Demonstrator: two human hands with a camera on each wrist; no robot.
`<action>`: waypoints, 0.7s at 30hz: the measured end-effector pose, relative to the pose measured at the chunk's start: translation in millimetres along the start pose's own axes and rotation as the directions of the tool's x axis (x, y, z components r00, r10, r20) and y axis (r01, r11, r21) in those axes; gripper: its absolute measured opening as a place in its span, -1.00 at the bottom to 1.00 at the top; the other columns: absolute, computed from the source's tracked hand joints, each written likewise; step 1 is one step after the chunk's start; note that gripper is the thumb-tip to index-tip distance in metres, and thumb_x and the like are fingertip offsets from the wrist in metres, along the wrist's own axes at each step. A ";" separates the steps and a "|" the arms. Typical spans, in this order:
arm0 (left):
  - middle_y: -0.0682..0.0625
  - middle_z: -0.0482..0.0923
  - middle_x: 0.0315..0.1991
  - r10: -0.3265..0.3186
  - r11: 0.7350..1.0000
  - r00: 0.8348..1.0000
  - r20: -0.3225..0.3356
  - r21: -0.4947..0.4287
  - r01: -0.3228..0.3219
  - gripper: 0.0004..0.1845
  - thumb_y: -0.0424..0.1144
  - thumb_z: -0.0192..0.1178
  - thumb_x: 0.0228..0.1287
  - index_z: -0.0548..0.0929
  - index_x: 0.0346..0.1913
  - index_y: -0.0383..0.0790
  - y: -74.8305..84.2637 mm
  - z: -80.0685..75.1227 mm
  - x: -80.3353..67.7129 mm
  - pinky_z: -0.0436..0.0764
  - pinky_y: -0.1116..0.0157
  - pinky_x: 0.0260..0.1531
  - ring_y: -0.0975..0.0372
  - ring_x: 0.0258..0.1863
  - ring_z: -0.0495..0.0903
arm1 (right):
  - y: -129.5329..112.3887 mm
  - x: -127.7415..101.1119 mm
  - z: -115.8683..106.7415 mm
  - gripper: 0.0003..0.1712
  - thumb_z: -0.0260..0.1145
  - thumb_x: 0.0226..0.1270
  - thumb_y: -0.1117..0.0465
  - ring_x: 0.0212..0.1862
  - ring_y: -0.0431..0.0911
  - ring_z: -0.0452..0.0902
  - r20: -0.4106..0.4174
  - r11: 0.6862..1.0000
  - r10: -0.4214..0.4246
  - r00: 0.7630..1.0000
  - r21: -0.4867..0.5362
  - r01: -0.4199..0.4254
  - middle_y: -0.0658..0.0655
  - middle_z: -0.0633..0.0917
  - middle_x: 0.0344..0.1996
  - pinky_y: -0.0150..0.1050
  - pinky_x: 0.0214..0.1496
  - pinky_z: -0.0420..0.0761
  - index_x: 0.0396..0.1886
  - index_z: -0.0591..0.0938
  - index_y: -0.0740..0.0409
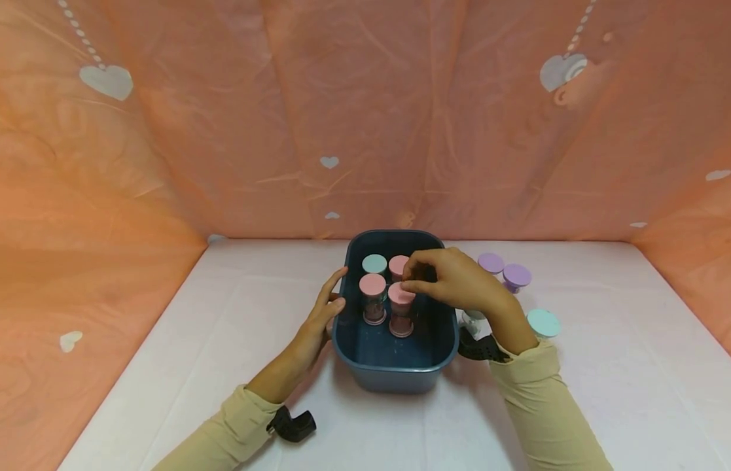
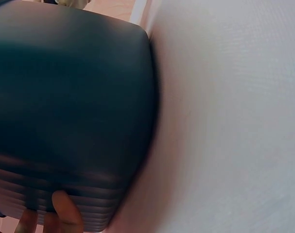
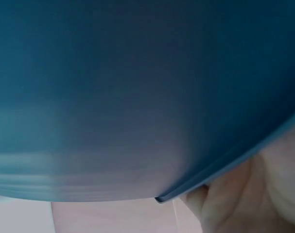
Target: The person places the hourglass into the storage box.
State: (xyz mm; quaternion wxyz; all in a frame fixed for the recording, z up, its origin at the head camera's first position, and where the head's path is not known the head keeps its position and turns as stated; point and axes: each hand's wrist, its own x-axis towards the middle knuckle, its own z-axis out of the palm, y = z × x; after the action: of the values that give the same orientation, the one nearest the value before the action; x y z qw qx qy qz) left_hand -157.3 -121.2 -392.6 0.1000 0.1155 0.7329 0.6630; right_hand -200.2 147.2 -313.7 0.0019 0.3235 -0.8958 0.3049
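Observation:
A dark blue plastic bin [image 1: 394, 366] stands on the table, several small clear jars inside it. My left hand [image 1: 318, 320] rests against the bin's left side, fingers fairly straight along the outer wall; its fingertips [image 2: 67, 211] show at the ribbed part in the left wrist view. Reaching over the right rim, my right hand [image 1: 459, 281] pinches the lid of a pink-lidded jar [image 1: 401, 314] in the bin. Beside that jar are another pink-lidded jar [image 1: 374, 301], a third pink lid [image 1: 398, 266] behind, and a mint-lidded jar [image 1: 374, 264].
Right of the bin stand two purple-lidded jars [image 1: 516, 276] and a mint-lidded jar [image 1: 543, 323]; another clear jar [image 1: 474, 317] is partly hidden by the right wrist. The table [image 1: 224, 314] has a white cover. A pink-orange curtain with hearts [image 1: 365, 131] hangs behind.

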 end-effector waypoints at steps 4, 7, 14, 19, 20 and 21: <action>-0.19 0.07 0.23 -0.009 1.000 1.000 -0.004 0.002 0.009 -0.37 0.10 -0.17 0.40 0.06 0.52 0.40 0.7 0.5 -0.7 0.29 -0.15 0.17 -0.12 0.33 0.13 | 1.0 1.7 2.0 -0.68 0.49 0.18 -0.02 -0.16 -0.18 0.62 0.061 0.999 -0.027 0.998 -0.026 0.029 -0.13 0.75 -0.23 -0.12 -0.03 0.62 -0.10 0.71 -0.05; -0.19 0.06 0.25 -0.009 1.000 1.000 -0.008 0.001 0.009 -0.36 0.10 -0.16 0.39 0.05 0.52 0.38 0.8 0.8 -0.7 0.29 -0.16 0.18 -0.12 0.32 0.13 | 1.8 2.3 4.1 -0.58 0.55 0.08 -0.01 -0.10 -0.16 0.63 0.071 0.997 -0.044 0.997 -0.057 0.048 -0.11 0.76 -0.15 -0.11 0.04 0.60 -0.05 0.71 -0.04; -0.22 0.04 0.29 -0.005 1.000 1.000 -0.011 -0.006 0.005 -0.35 0.11 -0.17 0.39 0.04 0.53 0.38 0.1 2.0 -0.5 0.29 -0.17 0.18 -0.15 0.32 0.15 | -0.1 2.8 6.4 -0.55 0.57 0.03 -0.04 -0.13 -0.15 0.59 0.061 0.986 -0.030 0.998 -0.162 0.040 -0.14 0.75 -0.17 -0.12 0.04 0.50 -0.05 0.72 -0.10; -0.22 0.04 0.32 0.001 1.000 1.000 -0.010 -0.007 -0.001 -0.35 0.11 -0.17 0.39 0.04 0.53 0.38 -0.4 2.7 -0.8 0.25 -0.21 0.20 -0.14 0.34 0.12 | 0.5 4.1 7.8 -0.64 0.55 0.07 -0.02 -0.20 -0.17 0.57 0.042 0.988 -0.016 0.999 -0.153 0.023 -0.18 0.72 -0.27 -0.19 -0.06 0.53 -0.10 0.72 -0.16; -0.22 0.04 0.31 0.003 1.000 1.000 -0.012 -0.007 -0.004 -0.35 0.11 -0.16 0.39 0.05 0.53 0.37 -0.5 2.8 -0.8 0.26 -0.21 0.20 -0.14 0.34 0.12 | 0.6 4.6 7.9 -0.65 0.54 0.09 0.00 -0.20 -0.15 0.58 0.041 0.988 -0.021 0.999 -0.150 0.027 -0.17 0.72 -0.29 -0.19 -0.06 0.54 -0.09 0.72 -0.15; -0.22 0.04 0.31 0.003 1.000 1.000 -0.014 -0.010 -0.003 -0.35 0.11 -0.17 0.39 0.05 0.53 0.37 -0.4 2.9 -0.8 0.25 -0.21 0.20 -0.14 0.34 0.12 | 0.8 5.1 7.8 -0.64 0.54 0.10 0.01 -0.19 -0.15 0.59 0.042 0.988 -0.025 0.999 -0.151 0.031 -0.16 0.72 -0.29 -0.18 -0.05 0.54 -0.08 0.71 -0.14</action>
State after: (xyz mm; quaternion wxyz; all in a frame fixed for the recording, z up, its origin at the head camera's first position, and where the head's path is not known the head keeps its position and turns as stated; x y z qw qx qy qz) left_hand -155.6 -118.7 -393.3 0.0942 0.1114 0.7301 0.6675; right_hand -203.1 140.4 -319.5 0.0132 0.3411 -0.9116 0.2292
